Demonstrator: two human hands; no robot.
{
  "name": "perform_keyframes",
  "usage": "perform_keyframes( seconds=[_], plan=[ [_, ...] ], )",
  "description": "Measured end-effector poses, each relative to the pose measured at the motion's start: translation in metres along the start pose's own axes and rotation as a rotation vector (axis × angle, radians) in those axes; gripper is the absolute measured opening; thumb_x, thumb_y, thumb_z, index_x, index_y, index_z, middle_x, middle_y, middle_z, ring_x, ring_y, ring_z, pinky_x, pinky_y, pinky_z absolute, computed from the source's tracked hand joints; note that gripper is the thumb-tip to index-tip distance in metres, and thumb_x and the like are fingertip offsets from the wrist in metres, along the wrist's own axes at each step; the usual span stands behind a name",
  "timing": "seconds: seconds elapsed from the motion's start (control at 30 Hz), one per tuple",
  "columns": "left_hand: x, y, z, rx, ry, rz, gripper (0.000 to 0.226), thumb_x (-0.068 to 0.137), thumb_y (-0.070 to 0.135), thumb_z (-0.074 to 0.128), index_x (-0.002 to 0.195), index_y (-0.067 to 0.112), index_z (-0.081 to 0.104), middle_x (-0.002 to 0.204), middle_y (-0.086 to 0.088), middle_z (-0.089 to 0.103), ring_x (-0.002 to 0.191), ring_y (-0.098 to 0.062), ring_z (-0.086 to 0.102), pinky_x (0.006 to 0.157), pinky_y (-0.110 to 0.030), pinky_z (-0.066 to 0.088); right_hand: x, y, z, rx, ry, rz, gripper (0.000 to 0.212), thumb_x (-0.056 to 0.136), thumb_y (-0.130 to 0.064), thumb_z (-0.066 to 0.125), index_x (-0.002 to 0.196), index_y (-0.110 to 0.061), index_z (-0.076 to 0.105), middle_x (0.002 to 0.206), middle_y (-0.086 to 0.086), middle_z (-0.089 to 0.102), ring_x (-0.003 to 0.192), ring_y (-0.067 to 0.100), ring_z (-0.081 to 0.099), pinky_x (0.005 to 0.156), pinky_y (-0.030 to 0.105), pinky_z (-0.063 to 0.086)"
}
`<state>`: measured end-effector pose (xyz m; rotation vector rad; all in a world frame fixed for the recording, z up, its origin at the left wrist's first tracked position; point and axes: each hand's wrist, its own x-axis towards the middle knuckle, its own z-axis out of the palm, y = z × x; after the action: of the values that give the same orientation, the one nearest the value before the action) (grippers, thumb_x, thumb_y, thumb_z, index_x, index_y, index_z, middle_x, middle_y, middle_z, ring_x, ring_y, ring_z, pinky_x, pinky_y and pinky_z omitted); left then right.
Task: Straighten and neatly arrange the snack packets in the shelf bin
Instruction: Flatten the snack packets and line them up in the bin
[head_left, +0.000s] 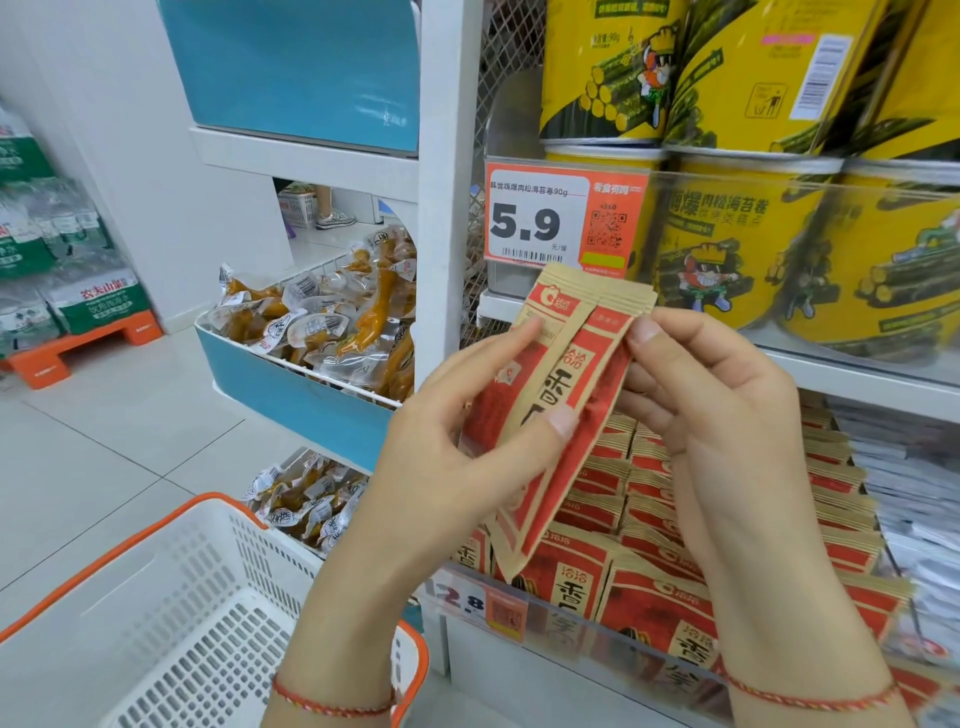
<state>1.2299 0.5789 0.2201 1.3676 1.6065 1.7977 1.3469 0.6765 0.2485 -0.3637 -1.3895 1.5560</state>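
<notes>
A: Start with the big things. Below your hands sits the clear-fronted shelf bin (571, 629), packed with rows of red-and-tan snack packets (649, 603). Above your right hand, yellow seaweed-roll tubs (727, 249) fill the upper shelf. Out past your left hand, two blue bins (291, 400) hold vacuum-packed chicken feet, and under your left forearm a white basket (218, 613) with orange trim stands — I can't see anything in it.

B: And what am I doing right now?

A: Squaring up a few loose packets (561, 395) above the bin, by my reading. Your left hand (457, 441) grips them, thumb across the front; your right hand (711, 405) pinches their right edge near the top.

B: Next?

A: Probably align the edges, then slot them upright into a row below — facing front like the others.
</notes>
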Motion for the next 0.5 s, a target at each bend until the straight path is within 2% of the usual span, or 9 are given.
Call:
perform_keyframes(
  seconds=[0.1, 0.2, 0.3, 0.43, 0.5],
  plan=[
    [-0.001, 0.001, -0.001, 0.055, 0.029, -0.007, 0.06, 0.066, 0.04, 0.077, 0.123, 0.048, 0.06, 0.119, 0.017, 0.063, 0.105, 0.005, 0.061, 0.077, -0.01, 0.05, 0.0, 0.0, -0.001, 0.003, -0.007, 0.022, 0.017, 0.079, -0.021, 0.061, 0.089, -0.009, 0.069, 0.083, 0.006, 0.075, 0.072, 0.016, 0.072, 0.061, 0.02, 0.054],
    [0.0, 0.0, 0.0, 0.023, 0.084, 0.004, 0.066, 0.064, 0.042, 0.082, 0.126, 0.044, 0.06, 0.115, 0.017, 0.066, 0.103, 0.0, 0.064, 0.075, -0.014, 0.053, 0.0, 0.002, 0.0, -0.014, -0.021, 0.036, 0.022, 0.077, -0.026, 0.062, 0.09, -0.009, 0.069, 0.086, 0.008, 0.075, 0.075, 0.019, 0.072, 0.063, 0.022, 0.055],
    [0.004, -0.003, -0.001, -0.049, 0.237, 0.025, 0.064, 0.062, 0.052, 0.074, 0.124, 0.044, 0.059, 0.116, 0.022, 0.066, 0.104, -0.003, 0.065, 0.076, -0.013, 0.052, 0.0, 0.006, 0.0, -0.125, -0.074, 0.068, 0.026, 0.074, -0.033, 0.063, 0.089, -0.014, 0.071, 0.085, 0.004, 0.075, 0.074, 0.015, 0.072, 0.065, 0.022, 0.056],
    [0.009, -0.006, -0.006, -0.198, 0.46, -0.01, 0.066, 0.061, 0.052, 0.074, 0.124, 0.038, 0.057, 0.116, 0.011, 0.068, 0.1, -0.002, 0.067, 0.075, -0.021, 0.055, 0.0, 0.011, -0.001, -0.305, -0.262, 0.12, 0.025, 0.067, -0.038, 0.068, 0.083, -0.021, 0.073, 0.082, 0.002, 0.075, 0.073, 0.013, 0.071, 0.07, 0.023, 0.057],
    [0.011, -0.007, -0.01, -0.268, 0.523, -0.039, 0.064, 0.067, 0.045, 0.075, 0.127, 0.031, 0.056, 0.113, 0.008, 0.068, 0.095, -0.001, 0.069, 0.071, -0.018, 0.054, 0.0, 0.012, -0.002, -0.39, -0.372, 0.148, 0.023, 0.065, -0.04, 0.071, 0.08, -0.023, 0.075, 0.08, -0.001, 0.074, 0.075, 0.01, 0.07, 0.071, 0.021, 0.055]
  ],
)
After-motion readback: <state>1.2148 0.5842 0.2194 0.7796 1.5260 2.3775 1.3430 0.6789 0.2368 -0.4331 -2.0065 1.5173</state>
